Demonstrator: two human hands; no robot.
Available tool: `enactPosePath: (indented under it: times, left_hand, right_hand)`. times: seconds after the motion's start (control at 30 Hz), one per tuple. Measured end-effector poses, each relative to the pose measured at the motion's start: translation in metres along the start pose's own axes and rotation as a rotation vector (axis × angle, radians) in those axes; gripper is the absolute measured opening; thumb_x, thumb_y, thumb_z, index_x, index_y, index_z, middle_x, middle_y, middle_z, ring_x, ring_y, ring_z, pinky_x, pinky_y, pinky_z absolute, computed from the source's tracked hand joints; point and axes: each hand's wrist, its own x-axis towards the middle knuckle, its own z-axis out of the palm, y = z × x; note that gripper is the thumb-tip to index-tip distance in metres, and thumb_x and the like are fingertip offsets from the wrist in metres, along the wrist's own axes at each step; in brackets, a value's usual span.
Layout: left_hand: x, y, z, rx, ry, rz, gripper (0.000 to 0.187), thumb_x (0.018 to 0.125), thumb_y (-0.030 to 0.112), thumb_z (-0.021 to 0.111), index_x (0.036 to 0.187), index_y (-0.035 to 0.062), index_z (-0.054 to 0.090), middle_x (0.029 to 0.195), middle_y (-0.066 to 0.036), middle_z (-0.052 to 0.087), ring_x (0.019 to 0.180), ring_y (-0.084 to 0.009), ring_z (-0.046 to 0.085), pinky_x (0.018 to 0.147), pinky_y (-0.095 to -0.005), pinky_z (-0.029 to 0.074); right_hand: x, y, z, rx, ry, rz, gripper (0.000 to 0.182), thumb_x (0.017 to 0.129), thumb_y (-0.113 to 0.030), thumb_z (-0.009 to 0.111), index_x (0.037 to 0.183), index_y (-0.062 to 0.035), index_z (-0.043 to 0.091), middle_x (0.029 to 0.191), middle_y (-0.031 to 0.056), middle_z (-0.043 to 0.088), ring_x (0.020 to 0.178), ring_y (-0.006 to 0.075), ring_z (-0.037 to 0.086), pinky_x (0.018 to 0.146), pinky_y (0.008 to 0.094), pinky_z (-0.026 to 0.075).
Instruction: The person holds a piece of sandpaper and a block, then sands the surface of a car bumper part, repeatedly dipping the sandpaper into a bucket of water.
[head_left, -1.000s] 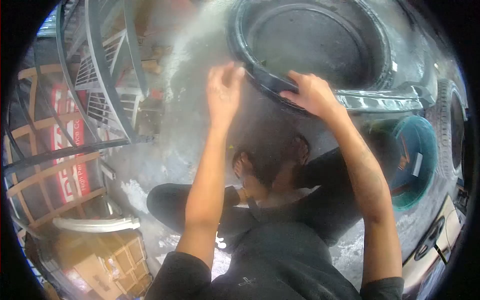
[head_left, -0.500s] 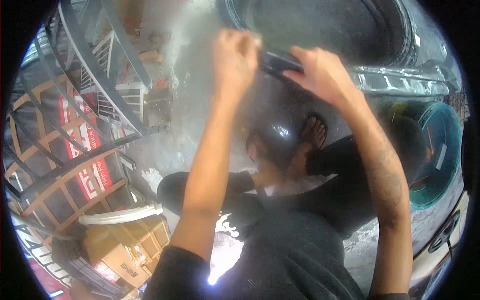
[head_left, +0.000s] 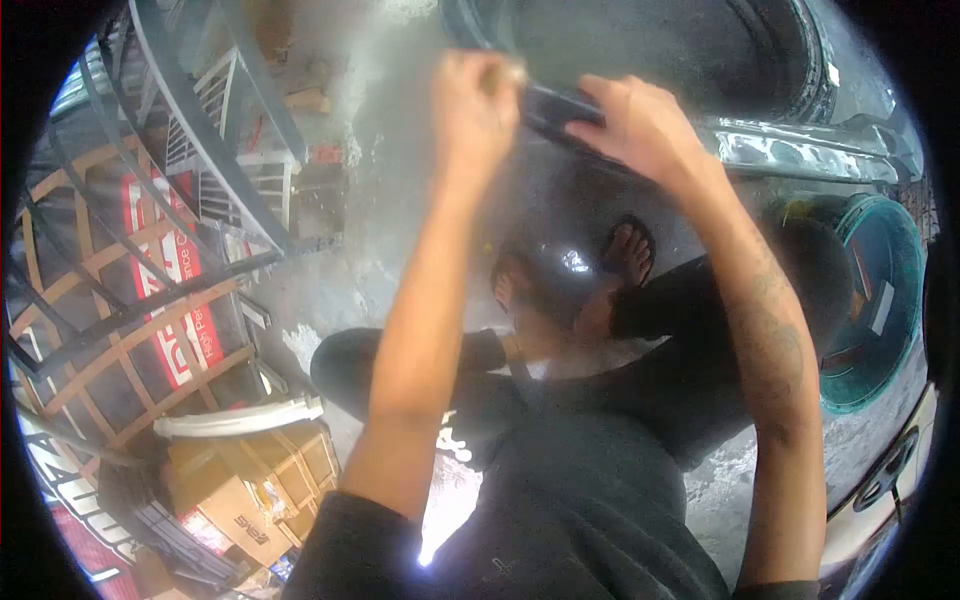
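A long, glossy dark part (head_left: 800, 148) runs across in front of me, with shiny reflections along its right half. My right hand (head_left: 640, 125) grips it near its left end, the thumb on the near side and the fingers over the far side. Just left of that, my left hand (head_left: 475, 115) is closed in a fist-like pinch at the part's left tip. Something small and brownish shows at its fingertips, blurred; I cannot tell what it is.
A large round dark tub (head_left: 820, 75) lies beyond the part. A green bin (head_left: 875, 385) stands right of my knee. Metal racks (head_left: 200, 120), a wooden crate frame (head_left: 110, 255), and a cardboard box (head_left: 245, 520) fill the left. My sandalled feet (head_left: 625, 255) are on the wet-looking floor.
The view has shifted slightly. Both hands stay at the left end of the dark part, with my right hand a little higher in view.
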Motion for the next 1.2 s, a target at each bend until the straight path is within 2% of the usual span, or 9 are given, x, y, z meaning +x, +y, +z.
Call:
enactPosePath:
  times: [0.1,0.17,0.33,0.43,0.5,0.63,0.77,0.9,1.2]
  left_hand:
    - [0.017,-0.024,-0.009,0.021,0.05,-0.104,0.044,0.09,0.033,0.079,0.114,-0.003,0.075,0.109,-0.022,0.07,0.104,-0.0364,0.068,0.094,-0.0443,0.053]
    - [0.01,-0.022,-0.02,-0.225,0.044,-0.295,0.049,0.09,0.037,0.08,0.116,-0.0036,0.075,0.109,-0.022,0.071,0.1,-0.033,0.068,0.089,-0.0425,0.054]
    - [0.001,0.002,-0.014,-0.012,0.09,-0.023,0.04,0.093,0.034,0.079,0.114,-0.0004,0.075,0.102,-0.018,0.068,0.089,-0.031,0.067,0.081,-0.0418,0.053]
    - [0.0,0.002,0.003,-0.005,0.057,-0.027,0.036,0.092,0.031,0.08,0.11,-0.0011,0.075,0.102,-0.018,0.067,0.09,-0.0321,0.066,0.08,-0.0418,0.051]
    - [-0.008,0.013,0.003,-0.031,0.054,0.082,0.034,0.092,0.028,0.079,0.109,-0.0015,0.074,0.103,-0.019,0.067,0.091,-0.0331,0.066,0.081,-0.0421,0.051]
    - [-0.008,-0.002,-0.003,-0.05,0.018,0.075,0.035,0.093,0.028,0.077,0.11,-0.002,0.073,0.105,-0.019,0.066,0.098,-0.0357,0.068,0.087,-0.0445,0.052]
    - [-0.015,0.016,-0.006,-0.027,0.011,0.056,0.037,0.094,0.03,0.076,0.11,-0.0028,0.073,0.107,-0.019,0.066,0.1,-0.0376,0.067,0.089,-0.045,0.052]
    - [-0.013,0.003,-0.01,-0.02,0.033,0.019,0.042,0.095,0.035,0.075,0.112,-0.0041,0.073,0.109,-0.02,0.066,0.103,-0.0371,0.067,0.092,-0.0457,0.052]
    - [-0.013,0.013,-0.009,0.016,0.018,0.02,0.035,0.093,0.026,0.077,0.11,-0.0049,0.074,0.11,-0.02,0.068,0.101,-0.0353,0.07,0.089,-0.0427,0.055]
  right_hand:
    - [0.001,-0.011,-0.01,0.032,-0.085,0.022,0.036,0.089,-0.029,0.08,0.113,-0.0038,0.071,0.089,0.0217,0.075,0.09,0.0418,0.074,0.082,0.0496,0.059]
    - [-0.001,-0.002,-0.001,-0.009,0.011,-0.008,0.035,0.089,-0.029,0.079,0.113,-0.0051,0.071,0.087,0.0218,0.075,0.089,0.0409,0.074,0.081,0.0498,0.058]
    - [0.001,-0.006,-0.006,0.028,-0.046,0.028,0.037,0.088,-0.028,0.081,0.114,-0.0043,0.071,0.086,0.0213,0.075,0.088,0.0417,0.074,0.081,0.0494,0.059]
    - [0.0,-0.008,-0.003,0.068,-0.073,0.053,0.037,0.087,-0.028,0.081,0.114,-0.0045,0.071,0.086,0.0206,0.075,0.088,0.0416,0.074,0.081,0.0495,0.059]
    - [0.0,-0.002,0.003,0.012,0.077,-0.021,0.033,0.088,-0.027,0.08,0.112,-0.0054,0.071,0.086,0.0204,0.075,0.087,0.0412,0.074,0.079,0.0498,0.058]
    - [0.003,-0.009,-0.008,0.037,-0.074,0.049,0.035,0.089,-0.027,0.079,0.114,-0.0049,0.071,0.089,0.0202,0.076,0.091,0.0415,0.074,0.082,0.0494,0.059]
    - [-0.001,-0.004,0.004,-0.02,0.079,-0.026,0.034,0.089,-0.029,0.079,0.113,-0.0055,0.073,0.088,0.0209,0.076,0.088,0.0401,0.075,0.08,0.0491,0.059]
    - [0.004,-0.002,-0.001,0.03,-0.036,0.027,0.039,0.088,-0.031,0.08,0.117,-0.0056,0.073,0.09,0.0219,0.076,0.09,0.0407,0.075,0.083,0.0491,0.059]
    - [0.006,-0.002,-0.007,0.011,-0.074,0.03,0.04,0.088,-0.03,0.08,0.118,-0.005,0.072,0.091,0.0216,0.076,0.092,0.0418,0.074,0.083,0.0502,0.059]
